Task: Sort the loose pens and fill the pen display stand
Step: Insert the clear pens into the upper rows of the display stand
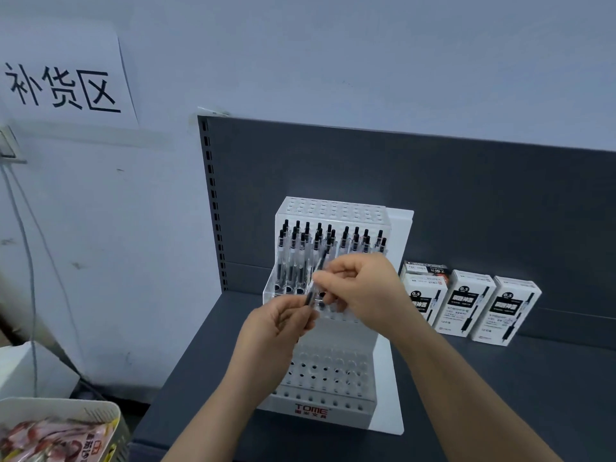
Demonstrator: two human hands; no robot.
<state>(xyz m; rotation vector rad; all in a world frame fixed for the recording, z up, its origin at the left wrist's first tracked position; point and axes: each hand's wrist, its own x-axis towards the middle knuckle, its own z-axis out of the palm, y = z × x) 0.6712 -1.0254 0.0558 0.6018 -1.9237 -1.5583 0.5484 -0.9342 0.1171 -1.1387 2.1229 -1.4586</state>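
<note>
A white tiered pen display stand point(333, 388) sits on a dark grey shelf. Its upper tier holds several clear pens with black caps point(328, 241), standing upright. The lower tiers show open holes. In front of the stand's middle tier, both hands hold one clear pen point(316, 281) tilted with its black end up. My left hand point(273, 328) grips the pen's lower end. My right hand point(363, 291) pinches the pen higher up with fingers curled. The pen's tip is hidden among my left fingers.
Three white pen boxes point(466, 305) stand in a row to the right of the stand, with another box behind them. A white basket point(100, 418) with packets sits at lower left. A paper sign point(63, 88) hangs on the wall. The shelf's back panel point(466, 201) rises behind.
</note>
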